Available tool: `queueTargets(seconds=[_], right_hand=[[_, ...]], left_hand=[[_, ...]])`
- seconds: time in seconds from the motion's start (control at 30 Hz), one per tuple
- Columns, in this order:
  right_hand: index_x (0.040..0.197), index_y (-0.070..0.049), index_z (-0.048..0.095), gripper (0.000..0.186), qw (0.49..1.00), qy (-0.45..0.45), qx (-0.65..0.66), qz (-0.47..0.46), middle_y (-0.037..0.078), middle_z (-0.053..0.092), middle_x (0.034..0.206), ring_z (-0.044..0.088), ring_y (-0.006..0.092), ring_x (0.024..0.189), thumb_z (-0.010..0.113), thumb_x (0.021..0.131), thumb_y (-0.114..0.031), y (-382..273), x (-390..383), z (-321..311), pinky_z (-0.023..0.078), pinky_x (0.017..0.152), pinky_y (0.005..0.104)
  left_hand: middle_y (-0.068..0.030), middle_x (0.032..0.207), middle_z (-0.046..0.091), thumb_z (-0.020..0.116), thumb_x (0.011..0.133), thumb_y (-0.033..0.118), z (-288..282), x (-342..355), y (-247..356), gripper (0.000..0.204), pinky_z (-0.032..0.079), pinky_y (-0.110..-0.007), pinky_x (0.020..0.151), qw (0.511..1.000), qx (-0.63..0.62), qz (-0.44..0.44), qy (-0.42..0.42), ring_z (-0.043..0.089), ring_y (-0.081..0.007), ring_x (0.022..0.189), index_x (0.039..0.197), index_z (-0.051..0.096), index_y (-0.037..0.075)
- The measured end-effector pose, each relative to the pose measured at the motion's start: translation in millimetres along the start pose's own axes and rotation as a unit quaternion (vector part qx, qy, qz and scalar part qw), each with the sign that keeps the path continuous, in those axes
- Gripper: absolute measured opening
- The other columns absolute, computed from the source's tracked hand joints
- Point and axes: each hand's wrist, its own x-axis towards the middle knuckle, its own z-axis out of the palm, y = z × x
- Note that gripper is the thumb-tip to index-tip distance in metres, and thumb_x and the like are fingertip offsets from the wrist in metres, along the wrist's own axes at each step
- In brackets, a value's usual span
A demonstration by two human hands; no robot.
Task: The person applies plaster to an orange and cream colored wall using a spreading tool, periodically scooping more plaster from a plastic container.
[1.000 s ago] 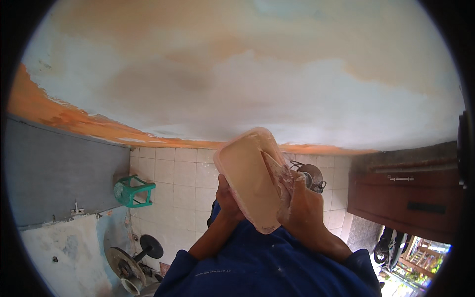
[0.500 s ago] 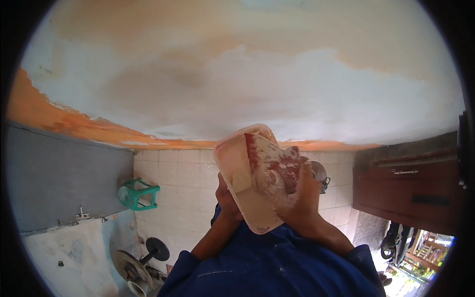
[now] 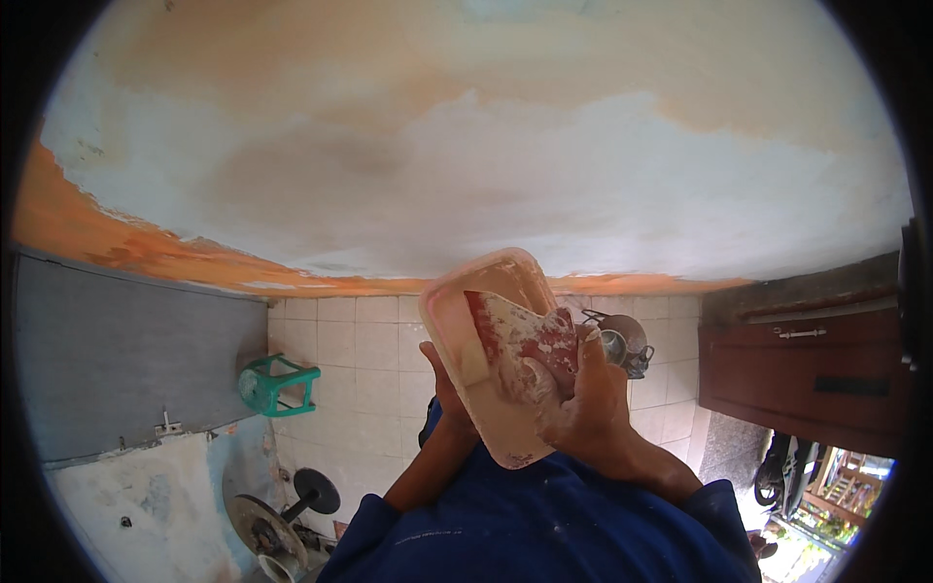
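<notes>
A pale pinkish plastic tray [image 3: 511,431] with beige paste in it is held up at chest height. My left hand [image 3: 447,389] grips it from the left, fingers hidden under it. My right hand [image 3: 595,396] is closed on a red scraper [image 3: 492,328], crusted with whitish paste, which lies inside the tray over the paste. Just above the tray in the picture rises the wall [image 3: 466,175], patched in white and beige, with a ragged orange band along its foot.
Tiled floor [image 3: 355,340]. A green plastic stool [image 3: 279,384] stands left by a grey surface [image 3: 136,330]. A dark disc-shaped stand [image 3: 316,491] is lower left; a round metal pot [image 3: 622,338] lies behind my right hand. A brown wooden door or cabinet [image 3: 797,360] is at the right.
The scraper, seen edge-on a second ago, now shows its paste-streaked red face and sits lower in the tray than half a second ago. My left hand still grips the tray.
</notes>
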Motion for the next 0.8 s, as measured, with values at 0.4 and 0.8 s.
queueTargets(seconds=[0.4,0.8], right_hand=[[0.107,0.014,0.036,0.038,0.999,-0.004,-0.012,0.051,0.024,0.062,0.089,0.065,0.0324,0.078,0.057,0.078,0.002,-6,7,7,0.051,0.063,0.0351],[0.105,0.014,0.039,0.036,0.998,-0.021,-0.014,0.056,0.023,0.062,0.089,0.065,0.0331,0.076,0.058,0.078,0.002,-13,11,5,0.051,0.063,0.0347]], left_hand=[[-0.0096,0.136,0.033,0.020,0.086,0.066,-10,1,0,0.075,0.032,-0.042,0.102,1.000,-0.001,0.014,0.006,0.036,-0.0266,0.123,0.139,0.021,0.012],[-0.0110,0.127,0.041,0.029,0.094,0.046,-40,-2,-1,0.053,0.042,-0.038,0.094,0.983,0.148,0.089,0.066,0.044,-0.0231,0.115,0.132,0.029,0.009]])
